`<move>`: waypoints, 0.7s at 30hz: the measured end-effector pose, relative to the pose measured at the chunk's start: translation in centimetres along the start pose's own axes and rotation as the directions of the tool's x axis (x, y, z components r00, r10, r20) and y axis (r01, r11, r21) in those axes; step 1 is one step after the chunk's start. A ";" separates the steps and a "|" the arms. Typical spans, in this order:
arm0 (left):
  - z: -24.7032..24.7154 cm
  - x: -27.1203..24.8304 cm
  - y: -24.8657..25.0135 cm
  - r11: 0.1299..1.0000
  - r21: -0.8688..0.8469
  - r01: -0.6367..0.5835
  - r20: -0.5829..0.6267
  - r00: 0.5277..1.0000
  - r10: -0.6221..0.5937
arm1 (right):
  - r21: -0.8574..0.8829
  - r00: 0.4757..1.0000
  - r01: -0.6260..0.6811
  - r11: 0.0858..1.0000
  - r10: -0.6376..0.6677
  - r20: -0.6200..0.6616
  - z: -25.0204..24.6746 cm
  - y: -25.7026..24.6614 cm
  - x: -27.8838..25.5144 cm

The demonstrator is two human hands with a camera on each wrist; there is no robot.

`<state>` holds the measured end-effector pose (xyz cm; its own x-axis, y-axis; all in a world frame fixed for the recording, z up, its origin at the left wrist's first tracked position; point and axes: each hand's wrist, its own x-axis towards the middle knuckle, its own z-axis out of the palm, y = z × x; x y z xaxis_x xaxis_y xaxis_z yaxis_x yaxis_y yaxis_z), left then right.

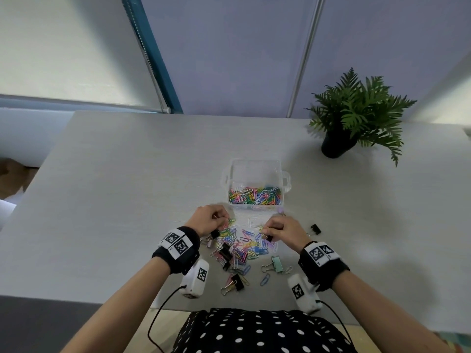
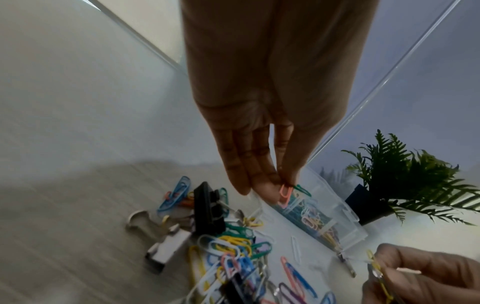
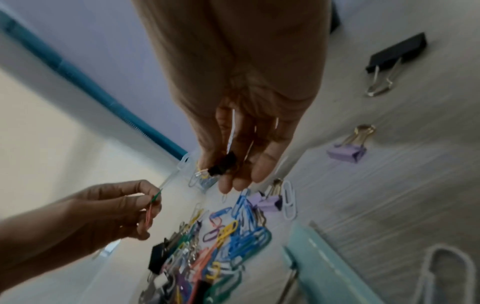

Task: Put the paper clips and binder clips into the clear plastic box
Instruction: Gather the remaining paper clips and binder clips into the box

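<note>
Polka-dot garment (image 1: 254, 332) at the bottom edge of the head view, nearest the lens; grey table (image 1: 127, 174) beyond it.

Left hand (image 1: 210, 219): fingers curled, tips pinching a pink paper clip (image 2: 284, 195) and a green paper clip (image 2: 302, 188); both hang from the fingertips (image 2: 265, 189), above the loose pile. Seen only in the wrist views; hidden by the knuckles in the head view.

Right hand (image 1: 283, 229): fingers curled round a small black binder clip (image 3: 222, 164), its wire handles lying up across the palm; a yellow paper clip (image 2: 375, 265) pinched at the tips. Binder clip in the palm plain only in the right wrist view.

Loose pile of paper clips (image 1: 242, 245): mixed colours, on the table between and just below the two hands, black binder clips among them.

Clear plastic box (image 1: 256, 184): open, at 12 o'clock from the pile, just beyond the fingertips; coloured paper clips cover its near half.

Mint binder clip (image 1: 276, 264): 5 o'clock from the pile, near the right wrist.
Black binder clip with gold handles (image 1: 235, 282): 6 o'clock from the pile.
Black binder clip, apart (image 1: 315, 229): 3 o'clock from the right hand.
Purple binder clips (image 3: 346, 153): two, shown clearly in the right wrist view alone.
White binder clip (image 2: 166, 246): clear in the left wrist view.

Potted fern (image 1: 356, 115): 2 o'clock from the box, well apart.
</note>
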<state>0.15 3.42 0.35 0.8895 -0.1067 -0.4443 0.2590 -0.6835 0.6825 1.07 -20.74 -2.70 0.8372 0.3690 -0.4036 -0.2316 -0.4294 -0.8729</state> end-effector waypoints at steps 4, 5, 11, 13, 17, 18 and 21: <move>-0.8 0.7 1.0 0.998 -0.011 -0.057 -0.016 0.998 0.057 | 0.087 0.999 -0.013 0.996 0.015 -0.033 -0.3 0.0 0.0; -1.0 1.0 1.3 0.997 -0.045 -0.059 -0.021 0.998 0.058 | 0.078 0.999 0.006 0.997 -0.002 -0.049 -0.4 0.0 0.0; -1.2 3.3 3.5 0.991 -0.127 -0.040 -0.082 0.996 0.030 | -0.234 0.978 0.181 0.955 -0.199 -0.057 -0.4 0.0 -0.2; -1.1 4.0 4.1 0.995 -0.081 -0.050 -0.089 0.995 0.042 | -0.232 0.981 0.174 0.957 -0.189 -0.044 -0.3 -0.3 -0.2; -1.0 5.2 5.0 0.998 -0.026 -0.064 -0.125 0.990 0.060 | 0.001 0.991 0.089 0.996 -0.088 -0.102 -0.7 -1.5 -0.3; -1.0 5.4 5.3 0.998 -0.016 -0.061 -0.131 0.990 0.059 | 0.051 0.990 0.087 0.995 -0.081 -0.115 -0.9 -2.1 -0.1; -1.3 6.1 6.0 0.998 0.006 -0.062 -0.134 0.989 0.063 | 0.128 0.984 0.112 0.985 -0.092 -0.154 -1.8 -4.1 1.0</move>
<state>7.60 -0.41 2.47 0.9464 -0.0515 -0.3190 0.2008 -0.6797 0.7055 3.76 -20.06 0.90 0.9213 0.2754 -0.2746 -0.1978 -0.2761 -0.9406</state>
